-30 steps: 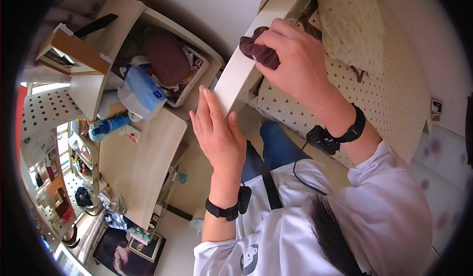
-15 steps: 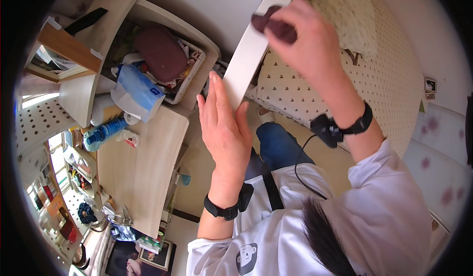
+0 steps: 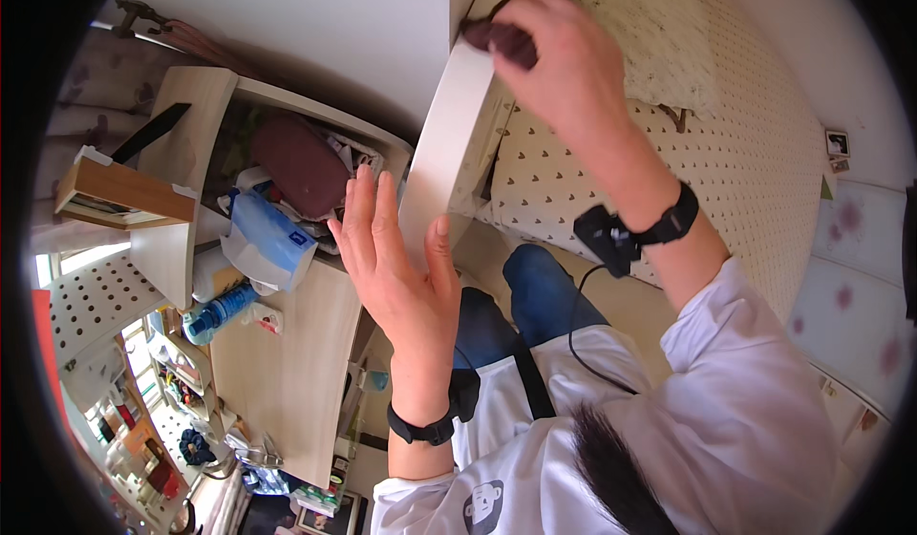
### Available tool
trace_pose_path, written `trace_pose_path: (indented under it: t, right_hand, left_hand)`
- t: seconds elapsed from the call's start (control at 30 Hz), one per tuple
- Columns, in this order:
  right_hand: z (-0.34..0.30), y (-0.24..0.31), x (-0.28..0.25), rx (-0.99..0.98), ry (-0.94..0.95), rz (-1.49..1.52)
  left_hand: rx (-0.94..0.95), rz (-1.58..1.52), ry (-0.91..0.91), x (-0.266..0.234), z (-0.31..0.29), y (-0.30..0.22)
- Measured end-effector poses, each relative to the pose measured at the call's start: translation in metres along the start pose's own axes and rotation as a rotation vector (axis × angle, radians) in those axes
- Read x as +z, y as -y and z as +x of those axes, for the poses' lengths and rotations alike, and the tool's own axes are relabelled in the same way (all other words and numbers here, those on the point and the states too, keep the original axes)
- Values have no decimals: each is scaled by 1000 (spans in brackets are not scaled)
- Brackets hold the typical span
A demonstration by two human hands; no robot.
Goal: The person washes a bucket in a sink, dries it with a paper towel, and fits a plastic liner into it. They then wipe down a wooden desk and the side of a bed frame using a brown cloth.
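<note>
My right hand (image 3: 565,67) is closed on a dark maroon cloth (image 3: 511,44), bunched under the fingers. It presses against the far part of a pale headboard's (image 3: 439,139) long top edge. My left hand (image 3: 406,282) is open, with its fingers stretched out and the thumb apart. It is at the near end of the headboard; whether the palm touches it I cannot tell. Both wrists wear black straps with small black devices.
A bed (image 3: 564,177) with a heart-patterned sheet and a pale pillow (image 3: 640,33) lies right of the headboard. To the left, a desk (image 3: 277,373) carries a blue tissue pack (image 3: 267,244), a blue bottle (image 3: 222,310) and a shelf unit with a maroon case (image 3: 301,164).
The view has shifted, so the desk and headboard sit differently in it. My right hand has moved slightly up and left with the cloth. My left hand's fingers are spread wider.
</note>
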State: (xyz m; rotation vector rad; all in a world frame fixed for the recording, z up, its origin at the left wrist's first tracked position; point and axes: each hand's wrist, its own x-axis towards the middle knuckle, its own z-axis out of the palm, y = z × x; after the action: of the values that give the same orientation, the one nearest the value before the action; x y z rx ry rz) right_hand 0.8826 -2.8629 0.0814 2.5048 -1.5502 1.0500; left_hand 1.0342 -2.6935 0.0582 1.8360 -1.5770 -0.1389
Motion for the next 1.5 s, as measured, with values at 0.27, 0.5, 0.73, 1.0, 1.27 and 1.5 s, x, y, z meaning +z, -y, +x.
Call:
trace_pose_path:
  t: [0.27, 0.5, 0.73, 1.0, 1.27, 1.5]
  right_hand:
    - [56, -31, -11, -22, 161, 184]
    - [74, -49, -19, -99, 216, 154]
    - [36, -32, -3, -304, 267, 239]
    - [35, -24, -2, -352, 299, 170]
    - [62, -47, -8, -283, 287, 135]
    - [54, -35, -8, -294, 401, 187]
  left_hand:
    - [-60, 147, -105, 36, 21, -9]
    - [-73, 214, -159, 38, 22, -12]
    - [-84, 241, -186, 42, 20, -8]
    - [-96, 248, -215, 41, 20, -7]
    - [-100, 239, -203, 40, 19, -6]
    - [-113, 240, -202, 39, 18, -6]
